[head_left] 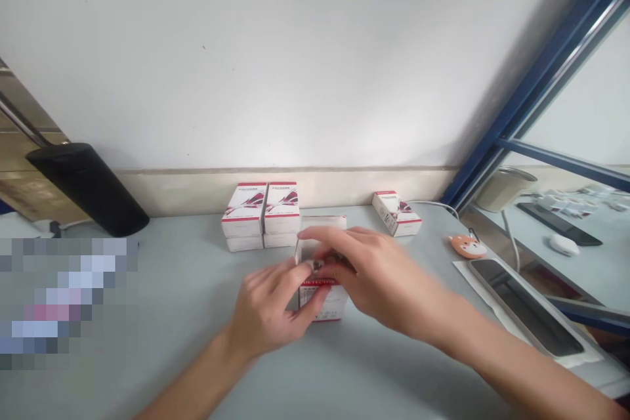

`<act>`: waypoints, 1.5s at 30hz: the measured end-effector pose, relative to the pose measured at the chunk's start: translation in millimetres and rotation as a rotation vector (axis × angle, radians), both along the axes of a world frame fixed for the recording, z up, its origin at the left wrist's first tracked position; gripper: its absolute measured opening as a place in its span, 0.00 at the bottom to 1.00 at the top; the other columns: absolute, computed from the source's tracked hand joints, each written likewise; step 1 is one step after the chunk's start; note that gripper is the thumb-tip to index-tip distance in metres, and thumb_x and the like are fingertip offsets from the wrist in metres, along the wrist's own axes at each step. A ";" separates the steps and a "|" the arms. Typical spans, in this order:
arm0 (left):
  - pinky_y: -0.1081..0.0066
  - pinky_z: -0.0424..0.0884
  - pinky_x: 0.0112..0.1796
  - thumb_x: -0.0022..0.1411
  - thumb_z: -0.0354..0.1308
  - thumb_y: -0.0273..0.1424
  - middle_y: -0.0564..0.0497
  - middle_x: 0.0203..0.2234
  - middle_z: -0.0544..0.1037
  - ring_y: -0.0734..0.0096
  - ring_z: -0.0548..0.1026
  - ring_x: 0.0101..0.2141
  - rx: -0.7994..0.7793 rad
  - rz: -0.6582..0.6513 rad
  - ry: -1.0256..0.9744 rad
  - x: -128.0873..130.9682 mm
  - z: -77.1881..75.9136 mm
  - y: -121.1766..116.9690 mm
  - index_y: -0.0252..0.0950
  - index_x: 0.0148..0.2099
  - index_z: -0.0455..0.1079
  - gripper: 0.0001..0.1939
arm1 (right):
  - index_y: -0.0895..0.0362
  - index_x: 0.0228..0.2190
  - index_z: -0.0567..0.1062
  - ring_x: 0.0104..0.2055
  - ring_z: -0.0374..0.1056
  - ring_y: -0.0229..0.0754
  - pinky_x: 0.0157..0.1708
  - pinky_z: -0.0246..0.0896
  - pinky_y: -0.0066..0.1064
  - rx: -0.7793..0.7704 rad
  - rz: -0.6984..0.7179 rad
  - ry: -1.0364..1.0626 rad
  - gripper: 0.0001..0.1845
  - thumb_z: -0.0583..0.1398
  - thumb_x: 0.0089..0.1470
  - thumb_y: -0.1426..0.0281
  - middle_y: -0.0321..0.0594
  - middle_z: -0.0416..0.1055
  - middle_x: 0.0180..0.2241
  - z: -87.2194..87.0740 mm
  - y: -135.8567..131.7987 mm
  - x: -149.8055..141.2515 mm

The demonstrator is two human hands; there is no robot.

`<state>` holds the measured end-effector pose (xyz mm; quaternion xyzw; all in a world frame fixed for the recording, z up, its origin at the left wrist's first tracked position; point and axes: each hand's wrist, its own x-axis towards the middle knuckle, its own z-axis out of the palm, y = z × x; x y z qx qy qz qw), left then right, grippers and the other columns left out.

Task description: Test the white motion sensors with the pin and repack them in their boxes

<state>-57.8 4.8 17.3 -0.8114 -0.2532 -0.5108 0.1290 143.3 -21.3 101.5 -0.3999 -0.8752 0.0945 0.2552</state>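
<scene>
A small white-and-red cardboard box (329, 308) stands upright in front of me, its top opened and a flap (325, 219) raised at the back. My left hand (270, 305) grips the box from the left, thumb across its front and fingers at the upper rim. Over the opening, my right hand (367, 269) has its fingers bent down and drawn together. What those fingers hold, if anything, is hidden by the hands and the box edge.
Several closed red-and-white boxes (263, 210) are stacked against the wall, and a single box (396, 212) lies to their right. A black cylindrical object (88, 187) leans at left. An orange animal-face pouch (466, 246) and a phone (524, 305) lie right, beside a blue-framed glass panel (581, 164).
</scene>
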 end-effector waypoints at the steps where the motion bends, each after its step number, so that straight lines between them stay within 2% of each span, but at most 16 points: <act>1: 0.74 0.71 0.24 0.68 0.60 0.29 0.56 0.24 0.78 0.75 0.75 0.20 0.025 0.001 0.012 0.0 1.2 0.0 0.37 0.47 0.67 0.07 | 0.49 0.60 0.68 0.45 0.75 0.43 0.44 0.68 0.34 0.044 0.034 0.061 0.21 0.57 0.69 0.75 0.39 0.79 0.48 -3.6 -0.5 3.7; 4: 0.73 0.70 0.25 0.68 0.61 0.29 0.55 0.25 0.79 0.74 0.75 0.21 0.077 0.054 0.058 1.0 4.4 -3.1 0.37 0.47 0.68 0.07 | 0.49 0.61 0.68 0.55 0.73 0.46 0.55 0.68 0.38 0.294 0.044 0.145 0.20 0.58 0.70 0.71 0.44 0.75 0.56 -17.8 3.8 24.5; 6: 0.72 0.68 0.25 0.66 0.62 0.27 0.54 0.25 0.78 0.73 0.74 0.21 0.081 0.098 0.104 1.8 5.8 -6.8 0.37 0.46 0.69 0.07 | 0.49 0.60 0.70 0.56 0.73 0.50 0.55 0.67 0.43 0.370 -0.162 0.107 0.19 0.58 0.69 0.69 0.47 0.74 0.56 -30.6 13.3 44.2; 8: 0.72 0.66 0.24 0.64 0.63 0.25 0.54 0.24 0.76 0.74 0.71 0.20 0.070 0.126 0.132 2.4 5.6 -10.2 0.36 0.44 0.70 0.07 | 0.50 0.58 0.72 0.52 0.75 0.53 0.50 0.69 0.45 0.262 -0.390 0.029 0.17 0.56 0.71 0.64 0.47 0.75 0.54 -45.9 25.9 64.2; 10: 0.72 0.65 0.25 0.64 0.63 0.24 0.54 0.23 0.74 0.74 0.69 0.20 0.080 0.153 0.141 2.4 3.4 -12.6 0.36 0.43 0.70 0.07 | 0.51 0.57 0.74 0.49 0.76 0.53 0.46 0.71 0.45 0.067 -0.505 -0.076 0.18 0.55 0.71 0.60 0.47 0.76 0.52 -61.8 37.8 80.8; 13: 0.71 0.65 0.25 0.64 0.63 0.26 0.53 0.23 0.73 0.73 0.68 0.20 0.115 0.192 0.154 1.9 -1.7 -14.2 0.36 0.42 0.70 0.06 | 0.51 0.56 0.76 0.47 0.77 0.53 0.45 0.70 0.43 -0.136 -0.503 -0.244 0.17 0.56 0.70 0.63 0.46 0.76 0.49 -81.9 49.0 95.8; 17: 0.71 0.64 0.24 0.66 0.61 0.28 0.54 0.23 0.74 0.73 0.68 0.19 0.042 0.211 0.156 2.6 -2.4 -15.1 0.36 0.47 0.70 0.08 | 0.52 0.48 0.79 0.45 0.77 0.49 0.40 0.66 0.36 -0.231 -0.468 -0.283 0.14 0.55 0.68 0.71 0.45 0.75 0.45 -95.1 55.1 103.9; 20: 0.71 0.66 0.25 0.65 0.60 0.25 0.54 0.24 0.76 0.75 0.69 0.19 0.014 0.226 0.154 5.0 5.6 -16.3 0.35 0.54 0.72 0.15 | 0.52 0.40 0.80 0.38 0.76 0.44 0.36 0.64 0.33 -0.290 -0.474 -0.203 0.14 0.54 0.68 0.73 0.42 0.76 0.41 -89.0 54.6 105.1; 22: 0.70 0.65 0.24 0.64 0.61 0.24 0.58 0.20 0.72 0.76 0.66 0.17 0.004 0.217 0.185 6.6 12.5 -18.5 0.35 0.55 0.74 0.18 | 0.50 0.40 0.80 0.37 0.74 0.43 0.36 0.66 0.35 -0.262 -0.459 -0.064 0.12 0.56 0.68 0.70 0.41 0.76 0.43 -73.8 47.1 101.0; 24: 0.69 0.64 0.23 0.63 0.63 0.25 0.61 0.17 0.70 0.77 0.65 0.16 -0.014 0.198 0.212 7.8 17.9 -22.1 0.35 0.55 0.74 0.18 | 0.48 0.41 0.79 0.44 0.75 0.47 0.43 0.69 0.39 -0.151 -0.400 0.149 0.08 0.59 0.67 0.66 0.42 0.74 0.49 -50.3 31.5 90.9; 26: 0.68 0.65 0.23 0.63 0.64 0.25 0.61 0.17 0.72 0.76 0.69 0.16 -0.021 0.180 0.214 8.7 20.5 -27.0 0.34 0.55 0.74 0.18 | 0.47 0.40 0.78 0.58 0.70 0.52 0.58 0.66 0.46 -0.035 -0.288 0.337 0.05 0.60 0.67 0.64 0.43 0.71 0.56 -23.7 10.3 74.8; 30: 0.68 0.65 0.21 0.64 0.63 0.26 0.60 0.18 0.75 0.75 0.71 0.16 -0.010 0.152 0.208 11.5 21.0 -37.0 0.32 0.56 0.73 0.18 | 0.48 0.37 0.77 0.67 0.63 0.57 0.64 0.62 0.54 -0.078 -0.163 0.392 0.03 0.62 0.65 0.66 0.41 0.68 0.62 9.3 -21.8 36.6; 34: 0.68 0.65 0.21 0.65 0.60 0.24 0.59 0.18 0.76 0.75 0.70 0.16 0.020 0.141 0.215 14.4 20.6 -42.4 0.31 0.56 0.73 0.18 | 0.51 0.32 0.73 0.69 0.59 0.56 0.65 0.59 0.58 -0.229 -0.148 0.372 0.05 0.60 0.60 0.73 0.40 0.68 0.64 1.7 -18.1 18.9; 41: 0.67 0.61 0.19 0.63 0.59 0.20 0.61 0.16 0.71 0.74 0.66 0.15 0.022 0.111 0.163 16.2 18.0 -42.9 0.29 0.55 0.74 0.18 | 0.51 0.32 0.70 0.76 0.42 0.55 0.71 0.43 0.59 -0.232 -0.222 0.420 0.05 0.59 0.57 0.74 0.36 0.63 0.68 -15.0 -10.7 25.5; 43: 0.67 0.61 0.19 0.64 0.58 0.20 0.61 0.15 0.69 0.74 0.65 0.15 0.009 0.120 0.166 16.7 17.8 -42.9 0.30 0.55 0.74 0.18 | 0.51 0.32 0.70 0.75 0.44 0.55 0.70 0.46 0.57 -0.252 -0.220 0.434 0.05 0.59 0.57 0.75 0.37 0.63 0.67 -15.7 -11.3 25.9; 45: 0.68 0.61 0.20 0.66 0.57 0.21 0.62 0.14 0.68 0.74 0.65 0.14 -0.019 0.146 0.188 17.8 17.1 -42.6 0.30 0.58 0.73 0.19 | 0.52 0.32 0.70 0.69 0.56 0.54 0.65 0.55 0.51 -0.299 -0.202 0.479 0.05 0.59 0.57 0.74 0.41 0.69 0.60 -16.5 -10.2 26.6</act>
